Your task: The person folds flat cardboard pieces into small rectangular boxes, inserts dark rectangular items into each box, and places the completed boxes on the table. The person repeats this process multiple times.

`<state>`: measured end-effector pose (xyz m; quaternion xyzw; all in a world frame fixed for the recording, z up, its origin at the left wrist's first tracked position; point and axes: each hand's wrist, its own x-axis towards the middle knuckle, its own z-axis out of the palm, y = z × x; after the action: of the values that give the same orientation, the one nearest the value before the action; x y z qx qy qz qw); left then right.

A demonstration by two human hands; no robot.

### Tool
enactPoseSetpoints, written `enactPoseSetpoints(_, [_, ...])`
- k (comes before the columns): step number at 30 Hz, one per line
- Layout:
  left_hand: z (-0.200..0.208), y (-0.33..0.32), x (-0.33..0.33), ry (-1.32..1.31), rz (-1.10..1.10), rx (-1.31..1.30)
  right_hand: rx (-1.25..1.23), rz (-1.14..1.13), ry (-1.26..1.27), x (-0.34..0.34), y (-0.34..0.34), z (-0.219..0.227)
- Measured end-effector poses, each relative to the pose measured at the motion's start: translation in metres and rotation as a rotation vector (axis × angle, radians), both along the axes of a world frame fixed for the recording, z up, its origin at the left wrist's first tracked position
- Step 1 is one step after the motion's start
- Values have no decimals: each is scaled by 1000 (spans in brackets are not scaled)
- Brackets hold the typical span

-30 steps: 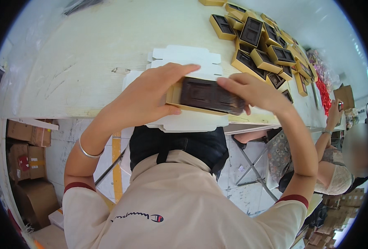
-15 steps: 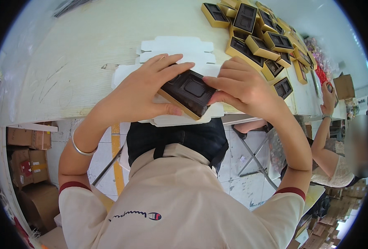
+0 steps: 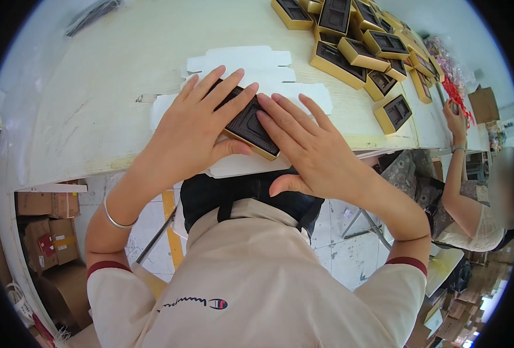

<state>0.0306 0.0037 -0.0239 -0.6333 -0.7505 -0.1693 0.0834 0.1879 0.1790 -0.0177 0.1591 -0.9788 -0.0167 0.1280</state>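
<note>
A shallow gold box (image 3: 257, 149) lies slantwise in front of me. Inside it is a black plastic tray insert (image 3: 250, 124) with moulded recesses, partly hidden by my hands. My left hand (image 3: 190, 130) grips the box, its fingers reaching across the top and its thumb against the near side. On the right part of the insert rest the outstretched fingers of my right hand (image 3: 318, 151), thumb held away from the box. Flat white cut-out card (image 3: 242, 58) spreads beneath the box on the table.
Several gold boxes with black inserts (image 3: 358, 53) lie heaped at the far right of the pale table (image 3: 118, 75). One box (image 3: 394, 114) sits nearer to me. A co-worker's hand (image 3: 455, 122) is beside red material at the right. Cardboard cartons (image 3: 54, 232) stand under the table at left.
My right hand has gone from pinching the insert's right edge to lying flat on it with fingers spread. My left fingers have spread further over the box.
</note>
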Motion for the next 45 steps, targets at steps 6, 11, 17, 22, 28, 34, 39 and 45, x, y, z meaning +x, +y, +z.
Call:
enactPoseSetpoints(6, [2, -2, -5, -110, -37, 7, -276, -72, 88, -1, -10, -10])
enactPoseSetpoints(11, [36, -23, -16, -475, -289, 381, -427, -66, 105, 2, 10, 16])
enactPoseSetpoints(17, [92, -65, 23, -1370, -1127, 278, -150, -391, 366, -28, 129, 69])
enactPoseSetpoints(22, [107, -65, 36, -1363, -1294, 302, -238, -704, 211, -75, 276, 91])
enactPoseSetpoints(28, [104, -73, 53, -1224, -1297, 590, 31, -621, 398, -118, 257, 67])
enactPoseSetpoints(34, [86, -47, -6, -1384, -1167, 341, -128, -191, 318, -94, 111, 48])
enactPoseSetpoints(39, [32, -34, -123, -1222, -178, 488, -259, 72, 122, -82, 25, 12])
enactPoseSetpoints(45, [15, -26, -247, -971, 522, 431, -311, 142, -43, -78, -11, -16])
